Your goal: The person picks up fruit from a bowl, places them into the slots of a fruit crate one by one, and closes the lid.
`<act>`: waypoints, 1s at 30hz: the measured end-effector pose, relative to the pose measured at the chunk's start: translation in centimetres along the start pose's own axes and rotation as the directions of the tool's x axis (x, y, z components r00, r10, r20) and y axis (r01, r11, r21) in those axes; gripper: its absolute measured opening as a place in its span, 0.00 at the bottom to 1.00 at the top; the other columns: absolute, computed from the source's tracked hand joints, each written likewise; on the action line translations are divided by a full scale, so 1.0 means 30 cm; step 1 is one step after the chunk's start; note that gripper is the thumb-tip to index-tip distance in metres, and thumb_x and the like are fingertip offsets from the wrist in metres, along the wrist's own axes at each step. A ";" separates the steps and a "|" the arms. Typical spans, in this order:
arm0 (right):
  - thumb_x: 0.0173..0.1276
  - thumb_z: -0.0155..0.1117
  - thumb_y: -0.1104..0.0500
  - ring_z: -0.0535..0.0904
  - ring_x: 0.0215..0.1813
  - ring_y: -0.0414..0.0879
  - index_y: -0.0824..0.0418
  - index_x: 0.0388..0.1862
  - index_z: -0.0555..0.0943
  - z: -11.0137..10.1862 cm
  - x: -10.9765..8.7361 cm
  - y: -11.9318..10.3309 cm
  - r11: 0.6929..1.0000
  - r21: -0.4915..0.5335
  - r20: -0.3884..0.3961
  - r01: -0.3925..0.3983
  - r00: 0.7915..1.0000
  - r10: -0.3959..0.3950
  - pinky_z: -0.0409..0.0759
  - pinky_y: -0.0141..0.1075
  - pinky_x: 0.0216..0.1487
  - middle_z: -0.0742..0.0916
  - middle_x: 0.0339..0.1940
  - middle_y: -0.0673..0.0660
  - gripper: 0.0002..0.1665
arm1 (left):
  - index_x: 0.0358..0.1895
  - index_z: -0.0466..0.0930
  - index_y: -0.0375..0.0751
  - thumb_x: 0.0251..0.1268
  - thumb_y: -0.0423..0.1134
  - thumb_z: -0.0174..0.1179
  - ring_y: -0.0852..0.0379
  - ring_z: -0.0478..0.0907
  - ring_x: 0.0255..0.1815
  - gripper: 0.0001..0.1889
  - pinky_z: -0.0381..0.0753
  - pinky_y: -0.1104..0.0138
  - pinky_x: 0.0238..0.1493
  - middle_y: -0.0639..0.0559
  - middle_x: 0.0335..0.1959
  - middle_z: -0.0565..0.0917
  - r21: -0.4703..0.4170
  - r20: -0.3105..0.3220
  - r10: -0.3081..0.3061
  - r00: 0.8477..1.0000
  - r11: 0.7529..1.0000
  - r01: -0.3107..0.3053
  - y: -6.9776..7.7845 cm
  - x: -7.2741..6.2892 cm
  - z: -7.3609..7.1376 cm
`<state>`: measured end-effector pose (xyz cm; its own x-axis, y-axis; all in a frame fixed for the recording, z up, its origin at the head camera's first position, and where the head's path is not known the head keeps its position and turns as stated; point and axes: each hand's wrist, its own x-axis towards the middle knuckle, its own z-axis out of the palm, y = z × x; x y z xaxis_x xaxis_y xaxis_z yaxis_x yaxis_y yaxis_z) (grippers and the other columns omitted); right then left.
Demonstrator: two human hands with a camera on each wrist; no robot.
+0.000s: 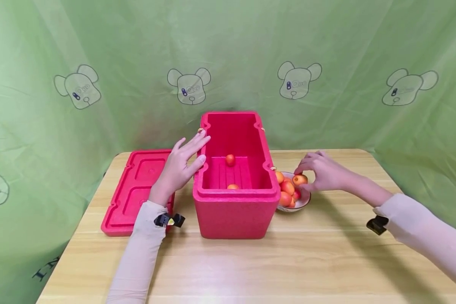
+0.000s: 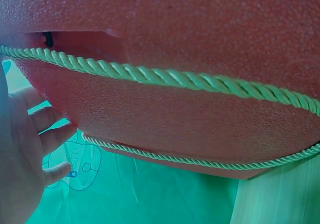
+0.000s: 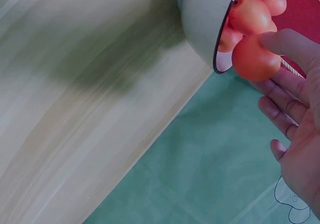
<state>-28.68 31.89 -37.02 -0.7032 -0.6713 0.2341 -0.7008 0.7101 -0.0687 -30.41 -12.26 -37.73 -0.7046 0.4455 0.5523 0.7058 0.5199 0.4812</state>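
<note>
A deep red box [image 1: 235, 215] stands open at the top, with two small round orange-red fruits [image 1: 230, 160] on its ribbed floor. My left hand [image 1: 180, 164] rests on the box's left rim, fingers extended and spread. In the left wrist view twisted cord [image 2: 170, 78] runs along the box's side. To the right of the box, a white bowl [image 1: 302, 202] with a dark rim holds several orange-red fruits. My right hand [image 1: 324, 172] is at the bowl, pinching one orange-red fruit [image 3: 255, 58] between thumb and fingers at the rim.
A red lid [image 1: 118, 211] with recessed panels lies on the wooden table [image 1: 228, 270] left of the box, partly behind the left forearm. Green curtain [image 1: 243, 38] with bear-head drawings hangs behind the table and at its sides.
</note>
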 end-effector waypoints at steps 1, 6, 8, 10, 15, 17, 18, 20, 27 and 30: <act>0.44 0.82 0.55 0.79 0.45 0.46 0.54 0.36 0.89 -0.001 0.004 0.000 1.000 -0.003 -0.013 0.003 1.000 -0.003 0.64 0.45 0.49 0.90 0.35 0.47 0.18 | 0.79 0.63 0.57 0.72 0.51 0.53 0.59 0.58 0.83 0.32 0.47 0.43 0.82 0.56 0.81 0.62 -0.001 -0.001 0.000 1.000 1.000 0.000 0.000 0.000 -0.001; 0.44 0.83 0.55 0.78 0.45 0.47 0.55 0.36 0.89 -0.006 0.018 0.000 1.000 -0.012 -0.074 0.021 0.997 -0.022 0.60 0.44 0.47 0.90 0.36 0.49 0.18 | 0.79 0.62 0.57 0.72 0.51 0.52 0.59 0.57 0.83 0.32 0.47 0.43 0.83 0.56 0.82 0.61 -0.001 0.008 -0.009 1.000 1.000 0.009 0.002 -0.004 -0.001; 0.43 0.83 0.56 0.77 0.44 0.47 0.55 0.35 0.89 -0.011 0.025 0.003 1.000 -0.015 -0.102 0.028 0.994 -0.029 0.60 0.45 0.47 0.90 0.36 0.50 0.18 | 0.79 0.62 0.58 0.72 0.51 0.52 0.59 0.57 0.83 0.32 0.47 0.43 0.83 0.56 0.82 0.61 -0.001 0.008 -0.009 1.000 1.000 0.009 0.002 -0.005 0.000; 0.43 0.83 0.57 0.76 0.44 0.47 0.55 0.35 0.89 -0.021 0.035 0.003 0.999 -0.016 -0.135 0.036 0.990 -0.038 0.59 0.45 0.46 0.91 0.35 0.50 0.17 | 0.79 0.62 0.58 0.73 0.52 0.52 0.59 0.57 0.83 0.32 0.47 0.44 0.83 0.56 0.81 0.61 0.001 0.007 -0.008 1.000 1.000 0.008 0.001 -0.004 0.001; 0.42 0.84 0.58 0.75 0.41 0.47 0.57 0.35 0.89 -0.064 0.069 0.004 1.000 -0.003 -0.206 0.017 0.978 -0.018 0.60 0.47 0.47 0.91 0.34 0.52 0.18 | 0.79 0.63 0.57 0.73 0.51 0.52 0.58 0.58 0.83 0.32 0.47 0.43 0.82 0.56 0.81 0.62 0.001 0.003 -0.004 1.000 1.000 0.004 -0.001 -0.001 0.000; 0.43 0.84 0.59 0.75 0.42 0.47 0.58 0.36 0.89 -0.087 0.083 0.006 1.000 0.003 -0.225 0.000 0.974 0.000 0.60 0.47 0.48 0.91 0.34 0.53 0.18 | 0.79 0.63 0.57 0.72 0.50 0.53 0.58 0.58 0.83 0.32 0.46 0.43 0.82 0.56 0.81 0.62 0.000 0.002 -0.004 1.000 1.000 0.004 -0.002 -0.001 -0.002; 0.44 0.83 0.59 0.75 0.42 0.47 0.59 0.36 0.89 -0.100 0.091 0.005 1.000 0.007 -0.232 -0.008 0.973 0.010 0.60 0.47 0.47 0.91 0.35 0.54 0.18 | 0.79 0.63 0.57 0.72 0.50 0.53 0.58 0.58 0.83 0.32 0.46 0.43 0.82 0.56 0.81 0.62 -0.001 0.002 -0.003 1.000 1.000 0.003 -0.001 0.000 -0.003; 0.46 0.83 0.59 0.75 0.43 0.48 0.58 0.38 0.90 -0.131 0.104 0.002 0.999 0.019 -0.241 -0.029 0.970 0.033 0.59 0.47 0.48 0.91 0.36 0.54 0.18 | 0.79 0.63 0.57 0.72 0.50 0.53 0.58 0.58 0.83 0.32 0.46 0.43 0.82 0.56 0.81 0.62 0.000 0.003 -0.003 1.000 1.000 0.003 0.000 0.001 -0.004; 0.45 0.85 0.61 0.73 0.45 0.44 0.58 0.41 0.91 -0.233 0.167 -0.025 0.996 0.087 -0.314 -0.019 0.948 0.046 0.56 0.44 0.50 0.92 0.38 0.56 0.21 | 0.79 0.63 0.54 0.73 0.54 0.51 0.58 0.57 0.83 0.32 0.47 0.43 0.83 0.56 0.82 0.61 -0.001 0.010 -0.007 1.000 1.000 0.007 0.004 -0.001 -0.003; 0.45 0.85 0.62 0.72 0.45 0.40 0.58 0.42 0.91 -0.268 0.201 -0.048 0.994 0.112 -0.343 0.003 0.939 0.036 0.55 0.41 0.50 0.92 0.39 0.55 0.21 | 0.79 0.63 0.54 0.73 0.53 0.51 0.58 0.57 0.83 0.32 0.46 0.43 0.83 0.56 0.82 0.61 0.000 0.007 -0.005 1.000 1.000 0.005 0.005 -0.002 -0.003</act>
<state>-30.94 28.53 -27.71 -0.6443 -0.5317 0.5497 -0.7118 0.6798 -0.1767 -30.27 -12.28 -37.63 -0.7088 0.4478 0.5451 0.7022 0.5222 0.4840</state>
